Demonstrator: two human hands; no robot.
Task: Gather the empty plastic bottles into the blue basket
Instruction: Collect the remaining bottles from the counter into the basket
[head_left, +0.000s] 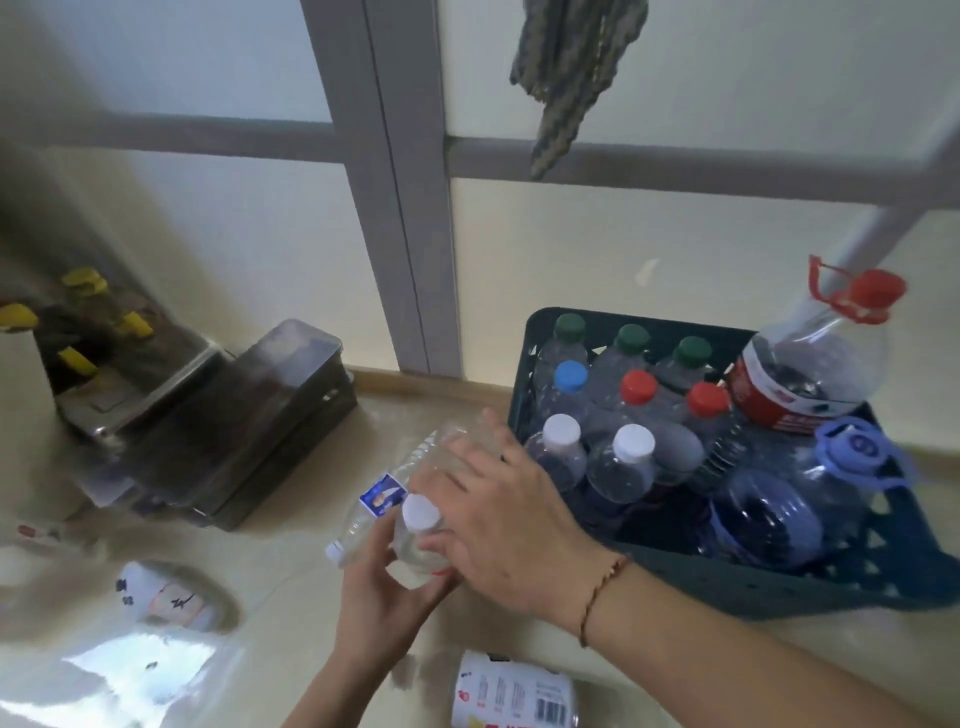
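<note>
Two clear bottles are held together just short of the basket's near-left corner; the white-capped bottle (418, 535) is cupped from below by the left hand (382, 597), whose fingers are curled closed around its lower body, and it is pressed from the side by the right hand (498, 519); the right hand's fingers are spread and bent over the bottle with the blue label (387, 499), which lies slanted across the first, so both hands are judged to be closed on the pair, though how firmly cannot be told through the blur. The pair seems to be bunched this way so that two bottles can be carried over the rim in one go.

The blue basket (831, 587) stands immediately to the right of the grip, its near edge almost touching the right wrist; upright small bottles with green, blue, red and white caps are packed in rows at its left part, leaving room lower down, presumably for orderly stacking; a large jug with a red cap (810, 374) and a large jug with a pale blue cap (789, 499) are lodged further right.

Below the grip, a white labelled container (514, 691) lies on the floor; a further one (166, 597) lies to the lower left.
</note>
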